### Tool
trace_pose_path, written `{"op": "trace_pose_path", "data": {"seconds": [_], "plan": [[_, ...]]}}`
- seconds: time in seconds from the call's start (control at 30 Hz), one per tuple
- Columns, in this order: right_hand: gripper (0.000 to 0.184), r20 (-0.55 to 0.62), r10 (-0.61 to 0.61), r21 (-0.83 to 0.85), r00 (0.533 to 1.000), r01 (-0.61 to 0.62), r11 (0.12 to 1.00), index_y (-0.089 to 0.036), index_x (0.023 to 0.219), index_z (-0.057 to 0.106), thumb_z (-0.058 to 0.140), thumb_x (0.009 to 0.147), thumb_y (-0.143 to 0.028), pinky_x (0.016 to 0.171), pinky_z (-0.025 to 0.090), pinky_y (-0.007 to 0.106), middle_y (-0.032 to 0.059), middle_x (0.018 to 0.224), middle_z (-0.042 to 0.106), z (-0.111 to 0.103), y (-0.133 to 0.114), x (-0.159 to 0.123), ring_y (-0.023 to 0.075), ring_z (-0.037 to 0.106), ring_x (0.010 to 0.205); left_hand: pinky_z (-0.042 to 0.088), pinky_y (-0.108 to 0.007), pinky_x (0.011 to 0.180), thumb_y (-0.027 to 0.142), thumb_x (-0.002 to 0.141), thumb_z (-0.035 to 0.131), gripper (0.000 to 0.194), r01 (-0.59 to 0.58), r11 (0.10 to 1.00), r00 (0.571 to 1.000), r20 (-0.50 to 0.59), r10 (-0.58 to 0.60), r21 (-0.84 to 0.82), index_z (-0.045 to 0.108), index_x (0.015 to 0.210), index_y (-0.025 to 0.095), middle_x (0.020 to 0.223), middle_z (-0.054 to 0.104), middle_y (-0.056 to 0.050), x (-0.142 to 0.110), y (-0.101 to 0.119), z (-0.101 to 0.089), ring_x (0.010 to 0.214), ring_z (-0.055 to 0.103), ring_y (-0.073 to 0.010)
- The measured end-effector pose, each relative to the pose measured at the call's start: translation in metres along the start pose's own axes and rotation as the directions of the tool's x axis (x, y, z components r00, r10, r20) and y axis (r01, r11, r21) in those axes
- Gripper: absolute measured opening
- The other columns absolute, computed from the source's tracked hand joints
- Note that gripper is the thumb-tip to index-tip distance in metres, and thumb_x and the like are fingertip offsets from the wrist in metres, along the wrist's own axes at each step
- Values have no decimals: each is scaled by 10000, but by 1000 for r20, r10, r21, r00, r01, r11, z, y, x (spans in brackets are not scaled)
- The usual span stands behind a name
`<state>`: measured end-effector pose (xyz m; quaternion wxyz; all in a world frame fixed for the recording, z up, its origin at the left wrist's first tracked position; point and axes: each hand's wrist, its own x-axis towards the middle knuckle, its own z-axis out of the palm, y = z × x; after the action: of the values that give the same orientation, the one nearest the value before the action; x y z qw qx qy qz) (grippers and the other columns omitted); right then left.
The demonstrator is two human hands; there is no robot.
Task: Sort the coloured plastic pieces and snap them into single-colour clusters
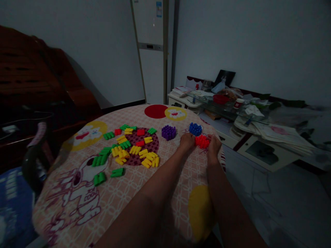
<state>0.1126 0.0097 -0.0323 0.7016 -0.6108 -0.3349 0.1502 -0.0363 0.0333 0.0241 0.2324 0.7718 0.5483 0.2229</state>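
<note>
Work at this moment looks, as a judgement, like arranging the red cluster (202, 141) near the right edge of the bench (113, 196); the next move seems to call for light, even pressure from both sides, without knocking the blue cluster (195, 129) just beyond it. The left hand (188, 142) is partly curled at the red cluster's left side, and the right hand (214, 146) is bent in at its right side, close to the bench's right edge. Both appear to touch it, but with the fingertips partly hidden in dim light, whether either one pinches it cannot be told. The purple cluster (168, 132) stands apart, toward the far edge. Loose yellow pieces (150, 159), green pieces (99, 160) and red pieces (141, 132) lie scattered toward the left edge, out of both hands' grasp.
</note>
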Motion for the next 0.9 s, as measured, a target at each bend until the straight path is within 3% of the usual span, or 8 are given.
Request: {"op": "trace_pose_path", "data": {"seconds": [0.17,0.67,0.8,0.9], "plan": [[456,-10,19,12,1000,-19,1000,-166,827,723,456,840,-536,700,521,330,72,783,740,1,-2,0,213,682,734,485,-300,883,335,968,445,401,5,1000,1000,-2,-5,-7,773,1035,115,1080,751,-173,-1,1,-2,1041,686,-254],[432,11,43,51,999,-43,998,-165,821,720,482,826,-525,701,530,326,60,782,739,2,0,0,209,683,737,476,-280,874,233,941,435,360,-102,992,994,33,104,-69,773,986,118,1022,761,-120,-3,2,-4,986,677,-215],[427,-11,46,54,999,-45,998,-164,816,721,481,826,-518,705,533,331,71,774,738,2,2,1,213,687,734,492,-280,905,212,896,531,315,-97,990,995,-34,94,-104,743,1117,135,1098,751,-106,-3,-7,-24,1012,676,-209],[439,-14,45,47,999,-44,998,-157,812,724,482,831,-524,713,538,349,79,772,740,2,3,2,223,694,733,498,-279,923,182,892,534,338,-86,987,975,-217,55,-136,710,1178,146,1133,742,-93,-2,-23,-57,984,679,-185]]}}
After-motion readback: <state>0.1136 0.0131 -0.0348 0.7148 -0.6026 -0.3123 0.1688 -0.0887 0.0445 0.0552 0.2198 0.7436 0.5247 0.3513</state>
